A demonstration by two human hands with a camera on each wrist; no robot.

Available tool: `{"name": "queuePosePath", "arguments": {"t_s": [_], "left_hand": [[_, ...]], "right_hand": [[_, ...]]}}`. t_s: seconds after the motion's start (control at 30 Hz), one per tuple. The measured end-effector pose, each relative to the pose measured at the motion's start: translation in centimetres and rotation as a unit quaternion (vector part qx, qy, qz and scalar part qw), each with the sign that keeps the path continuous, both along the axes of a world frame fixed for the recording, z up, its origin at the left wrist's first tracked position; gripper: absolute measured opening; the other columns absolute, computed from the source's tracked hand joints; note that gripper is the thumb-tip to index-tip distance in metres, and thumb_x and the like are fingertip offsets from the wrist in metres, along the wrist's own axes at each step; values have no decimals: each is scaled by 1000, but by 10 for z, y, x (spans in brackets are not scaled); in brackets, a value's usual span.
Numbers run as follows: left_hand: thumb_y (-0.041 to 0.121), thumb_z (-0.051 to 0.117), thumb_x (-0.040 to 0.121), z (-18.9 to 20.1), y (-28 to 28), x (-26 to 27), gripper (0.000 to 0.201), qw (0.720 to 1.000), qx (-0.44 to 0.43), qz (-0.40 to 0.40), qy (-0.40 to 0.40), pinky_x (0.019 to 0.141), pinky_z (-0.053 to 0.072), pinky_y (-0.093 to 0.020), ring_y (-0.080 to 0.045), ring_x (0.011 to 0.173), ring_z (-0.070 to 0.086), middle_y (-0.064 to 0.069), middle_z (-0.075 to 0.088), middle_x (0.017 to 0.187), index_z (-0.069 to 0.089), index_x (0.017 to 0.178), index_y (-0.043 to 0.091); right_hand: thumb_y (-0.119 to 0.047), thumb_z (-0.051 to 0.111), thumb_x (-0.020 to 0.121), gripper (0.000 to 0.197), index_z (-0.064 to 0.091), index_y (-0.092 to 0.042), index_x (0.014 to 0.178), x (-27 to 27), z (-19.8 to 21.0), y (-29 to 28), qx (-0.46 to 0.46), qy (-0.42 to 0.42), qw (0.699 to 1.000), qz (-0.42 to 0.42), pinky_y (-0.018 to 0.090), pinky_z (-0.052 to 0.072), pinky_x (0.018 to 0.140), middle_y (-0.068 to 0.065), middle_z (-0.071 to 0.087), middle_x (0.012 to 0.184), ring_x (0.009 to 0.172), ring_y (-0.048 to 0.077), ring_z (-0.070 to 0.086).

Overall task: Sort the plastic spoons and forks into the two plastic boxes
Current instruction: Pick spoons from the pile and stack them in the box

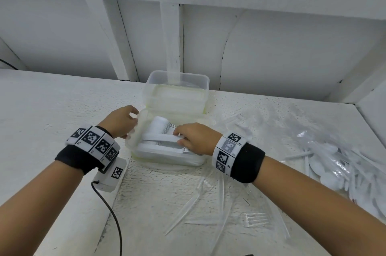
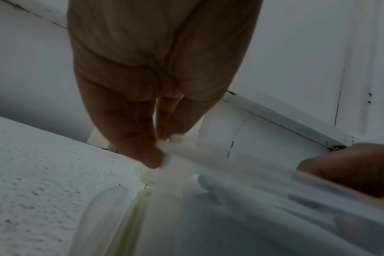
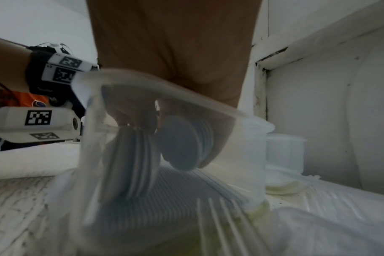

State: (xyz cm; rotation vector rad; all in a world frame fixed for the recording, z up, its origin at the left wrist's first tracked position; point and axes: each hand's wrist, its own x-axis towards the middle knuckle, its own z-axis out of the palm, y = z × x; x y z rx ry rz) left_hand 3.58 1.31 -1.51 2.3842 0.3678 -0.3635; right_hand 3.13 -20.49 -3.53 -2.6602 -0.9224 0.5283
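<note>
A clear near box (image 1: pixel 133 140) sits mid-table with rows of white spoons (image 1: pixel 167 147) lying in it. My left hand (image 1: pixel 125 120) pinches its left rim (image 2: pixel 208 152), fingertips (image 2: pixel 153 161) on the plastic edge. My right hand (image 1: pixel 192 137) reaches inside the box and grips a stack of white spoons (image 1: pixel 160 137); in the right wrist view their nested bowls (image 3: pixel 180 143) sit under my curled fingers (image 3: pixel 134 117), seen through the box wall (image 3: pixel 164 83). A second clear box (image 1: pixel 177 86) stands just behind, touching the near one.
Clear plastic forks (image 1: pixel 257 220) and other clear cutlery lie loose on the table in front and to the right. A plastic bag with white spoons (image 1: pixel 334 163) sprawls at the right. A white panelled wall (image 1: pixel 271 46) closes the back.
</note>
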Motion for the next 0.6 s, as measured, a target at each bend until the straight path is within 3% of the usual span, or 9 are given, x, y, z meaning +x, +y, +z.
{"name": "queuePosePath", "arguments": {"t_s": [0.23, 0.43, 0.6], "left_hand": [[8, 43, 96, -1, 1, 1, 30, 1000, -16, 6, 0, 60, 54, -32, -23, 72, 58, -13, 62, 95, 47, 125, 9], [8, 43, 96, -2, 0, 2, 30, 1000, -26, 9, 1, 63, 55, -34, -25, 75, 58, -14, 63, 95, 48, 125, 9], [9, 44, 95, -2, 0, 2, 29, 999, -31, 13, -1, 67, 56, -37, -26, 75, 58, -14, 63, 94, 49, 124, 10]], "right_hand": [[-23, 51, 94, 28, 57, -9, 117, -1, 1, 6, 13, 34, 999, -39, 27, 38, 78, 10, 56, 116, 106, 24, 53], [-20, 51, 94, 25, 60, -9, 115, -3, 1, 9, 25, 51, 997, -43, 27, 40, 77, 7, 62, 112, 100, 21, 56], [-19, 52, 94, 24, 59, -10, 115, -6, 4, 9, 47, 73, 995, -47, 29, 44, 80, 6, 64, 109, 85, 14, 51]]}}
